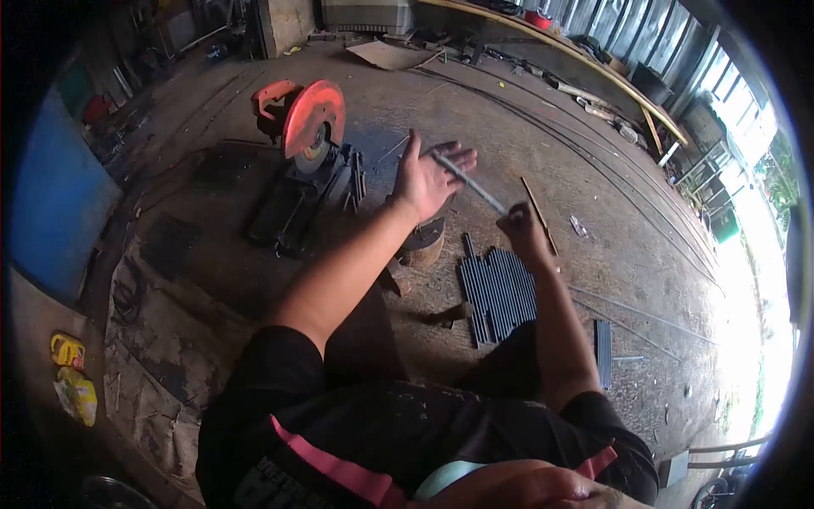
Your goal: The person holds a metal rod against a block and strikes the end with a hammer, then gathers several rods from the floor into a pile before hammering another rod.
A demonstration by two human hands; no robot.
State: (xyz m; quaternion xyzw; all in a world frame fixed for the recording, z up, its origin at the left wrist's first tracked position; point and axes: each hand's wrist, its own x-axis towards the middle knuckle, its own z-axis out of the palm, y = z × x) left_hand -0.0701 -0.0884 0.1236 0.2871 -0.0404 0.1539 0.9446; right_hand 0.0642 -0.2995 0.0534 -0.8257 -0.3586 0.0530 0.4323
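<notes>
A thin grey metal rod (476,188) is held up in front of me, slanting from upper left to lower right. My right hand (523,227) is closed around its lower end. The palm of my left hand (431,178) faces up with the fingers stretched out, and the rod's other end lies against the fingers. Below my hands, a row of cut grey metal rods (498,293) lies side by side on the floor. To the left of my left hand stands a cut-off saw (315,119) with an orange guard.
A short wood stump (422,244) stands near my feet. A smaller bundle of rods (603,352) lies to the right. Long bars (585,153) stretch across the floor. Yellow packets (75,382) are at left, a blue panel (59,195) behind them.
</notes>
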